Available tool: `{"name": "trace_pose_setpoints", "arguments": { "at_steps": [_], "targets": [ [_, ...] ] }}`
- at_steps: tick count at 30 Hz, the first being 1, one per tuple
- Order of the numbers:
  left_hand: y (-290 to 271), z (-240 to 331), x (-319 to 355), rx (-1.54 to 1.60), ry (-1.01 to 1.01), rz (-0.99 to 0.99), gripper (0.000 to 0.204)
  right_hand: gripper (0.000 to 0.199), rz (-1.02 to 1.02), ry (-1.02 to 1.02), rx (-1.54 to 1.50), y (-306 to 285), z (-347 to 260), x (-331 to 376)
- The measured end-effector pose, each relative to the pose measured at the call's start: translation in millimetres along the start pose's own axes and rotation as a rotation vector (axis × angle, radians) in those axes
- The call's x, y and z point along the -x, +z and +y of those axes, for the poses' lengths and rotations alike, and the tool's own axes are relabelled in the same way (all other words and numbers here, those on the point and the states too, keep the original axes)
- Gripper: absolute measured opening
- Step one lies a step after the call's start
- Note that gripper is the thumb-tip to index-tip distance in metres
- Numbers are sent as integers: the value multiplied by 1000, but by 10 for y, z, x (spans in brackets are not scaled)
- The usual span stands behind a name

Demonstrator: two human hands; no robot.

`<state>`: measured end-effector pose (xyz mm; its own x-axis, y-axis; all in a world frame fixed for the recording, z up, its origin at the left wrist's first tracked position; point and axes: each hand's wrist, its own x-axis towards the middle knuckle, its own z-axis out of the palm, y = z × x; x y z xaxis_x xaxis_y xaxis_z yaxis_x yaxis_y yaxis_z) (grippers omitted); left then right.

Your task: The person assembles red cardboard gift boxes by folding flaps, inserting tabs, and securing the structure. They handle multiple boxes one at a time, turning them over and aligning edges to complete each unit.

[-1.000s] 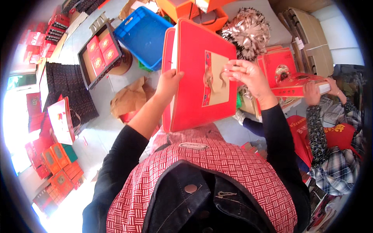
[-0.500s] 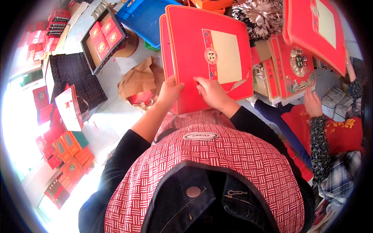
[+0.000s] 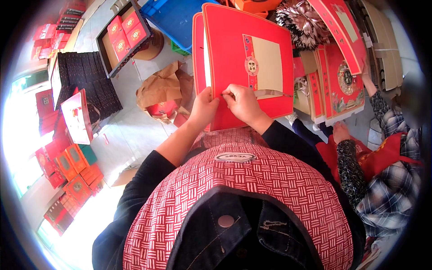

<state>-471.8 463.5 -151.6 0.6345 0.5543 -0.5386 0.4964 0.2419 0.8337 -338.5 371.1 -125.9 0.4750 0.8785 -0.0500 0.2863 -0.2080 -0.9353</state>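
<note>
A large red gift bag [image 3: 229, 49] with gold edging and a beige rectangle on its face stands in front of my apron. My left hand [image 3: 203, 108] grips its near-left edge, the thumb against the front panel. Close beside it, my right hand [image 3: 243, 104] is closed in a pinch over the same panel. From under its fingers a greyish-brown ribbon [image 3: 272, 93] runs rightward across the bag; the pinched end is hidden. The bag's open side shows a pale inside behind the front panel.
At the right a co-worker's hand [image 3: 341, 132] is near red bags [image 3: 330, 81], and another red bag [image 3: 342, 31] is raised. Ribbon bundle [image 3: 302, 22], blue crate [image 3: 173, 22] and tray of red boxes [image 3: 123, 38] lie beyond. A brown paper bag [image 3: 164, 87] is on the floor, left.
My right hand has gone from loosely spread fingers to a pinch, nearer my left hand. The ribbon lies straighter across the bag. The co-worker's raised bag has moved away and lower hand has dropped.
</note>
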Motion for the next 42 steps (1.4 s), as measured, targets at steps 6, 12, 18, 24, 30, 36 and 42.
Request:
{"name": "trace_pose_setpoints", "arguments": {
  "at_steps": [6,12,18,24,30,36,42],
  "targets": [
    [98,48,52,-32,68,119,8,8,-10,-110,130,32,-3,22],
    [159,265,143,-275,68,169,11,6,-35,-156,347,68,-20,36],
    [211,238,161,-254,88,189,10,8,-81,-133,355,70,-2,39],
    [151,236,141,-323,21,79,12,13,-137,-153,341,27,19,-4],
    [-187,372,98,647,-305,-315,24,5,-243,315,-327,-140,-84,-29],
    [-144,239,54,409,-265,-341,19,8,-251,34,59,-28,15,-33],
    [-23,267,163,328,-277,-245,13,14,-342,387,-108,-86,-69,-35]
  ]
}}
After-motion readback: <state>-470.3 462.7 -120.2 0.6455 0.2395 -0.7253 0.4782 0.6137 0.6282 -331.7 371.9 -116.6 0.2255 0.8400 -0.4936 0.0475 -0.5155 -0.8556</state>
